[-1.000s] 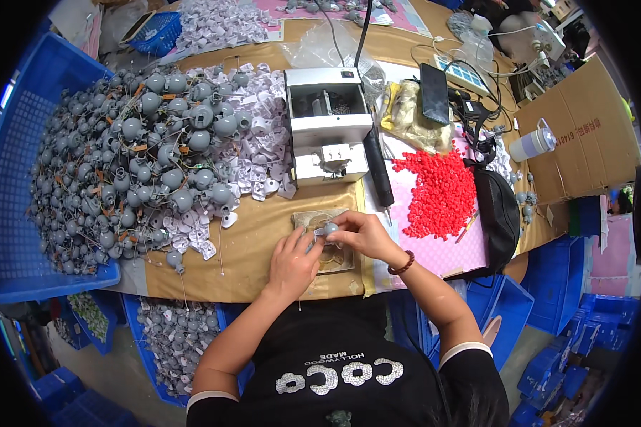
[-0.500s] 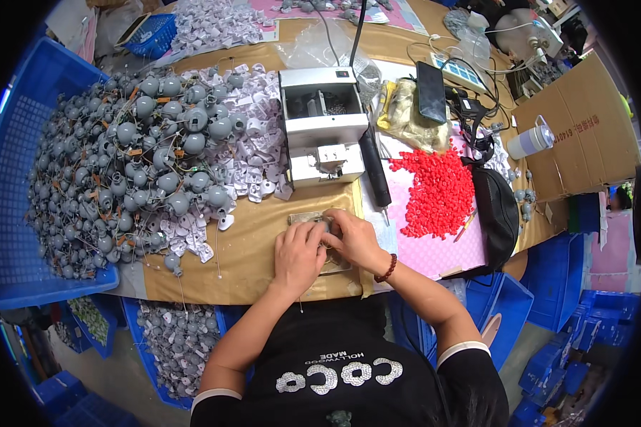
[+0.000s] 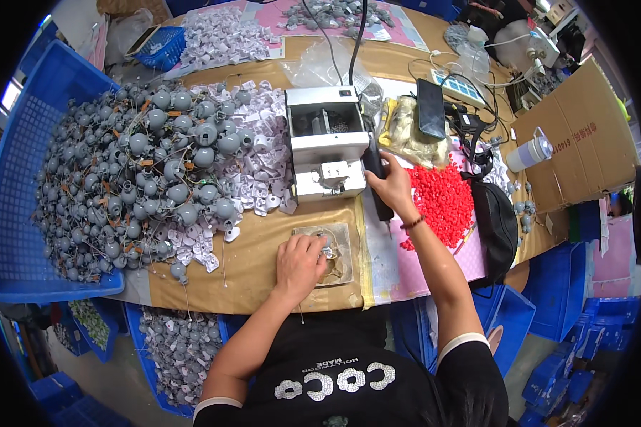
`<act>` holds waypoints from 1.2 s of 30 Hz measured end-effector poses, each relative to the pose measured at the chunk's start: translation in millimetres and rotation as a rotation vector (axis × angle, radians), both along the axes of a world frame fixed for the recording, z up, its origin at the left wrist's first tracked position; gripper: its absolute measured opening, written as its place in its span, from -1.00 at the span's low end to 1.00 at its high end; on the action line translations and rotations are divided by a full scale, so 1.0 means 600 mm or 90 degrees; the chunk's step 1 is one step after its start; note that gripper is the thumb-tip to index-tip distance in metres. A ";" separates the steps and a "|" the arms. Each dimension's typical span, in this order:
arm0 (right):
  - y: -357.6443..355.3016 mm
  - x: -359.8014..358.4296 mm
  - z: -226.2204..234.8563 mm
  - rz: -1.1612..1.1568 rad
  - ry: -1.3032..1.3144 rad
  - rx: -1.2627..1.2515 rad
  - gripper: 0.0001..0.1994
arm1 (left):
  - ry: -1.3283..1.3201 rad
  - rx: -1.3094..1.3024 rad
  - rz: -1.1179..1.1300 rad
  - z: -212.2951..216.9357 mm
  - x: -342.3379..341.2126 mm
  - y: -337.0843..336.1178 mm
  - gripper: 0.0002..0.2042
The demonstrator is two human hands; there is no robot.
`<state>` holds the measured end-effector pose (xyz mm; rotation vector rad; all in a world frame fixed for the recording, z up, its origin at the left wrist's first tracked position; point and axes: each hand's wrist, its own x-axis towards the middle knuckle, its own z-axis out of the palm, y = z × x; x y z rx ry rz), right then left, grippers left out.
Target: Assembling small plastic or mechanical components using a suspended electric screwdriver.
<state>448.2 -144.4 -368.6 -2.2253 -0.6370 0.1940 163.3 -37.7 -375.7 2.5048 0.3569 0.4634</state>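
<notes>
Fingers of the right hand [image 3: 392,186] wrap in a closed grip on the black electric screwdriver [image 3: 376,178], just beside the white screw feeder [image 3: 325,151]. Left hand [image 3: 300,260] presses a small grey part [image 3: 327,249] onto the square jig plate [image 3: 338,250]; red caps [image 3: 445,199] lie right of the grip, grey bulbs [image 3: 142,171] heaped far left on the bench [image 3: 253,267]

Parts heap [image 3: 142,178] left — machine [image 3: 325,142] (behind) jig [image 3: 327,250]
</notes>
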 end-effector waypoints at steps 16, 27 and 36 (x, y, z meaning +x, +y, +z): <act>0.135 -0.118 0.195 0.255 0.099 0.601 -0.47 | -0.036 -0.006 0.043 -0.016 0.000 -0.006 -0.64; 0.081 -0.175 0.185 0.260 0.293 0.434 -0.38 | -0.050 0.012 0.065 -0.020 -0.001 -0.006 -0.64; 0.026 -0.235 0.127 0.379 0.270 0.498 -0.26 | -0.097 0.021 0.070 -0.025 0.003 -0.005 -0.61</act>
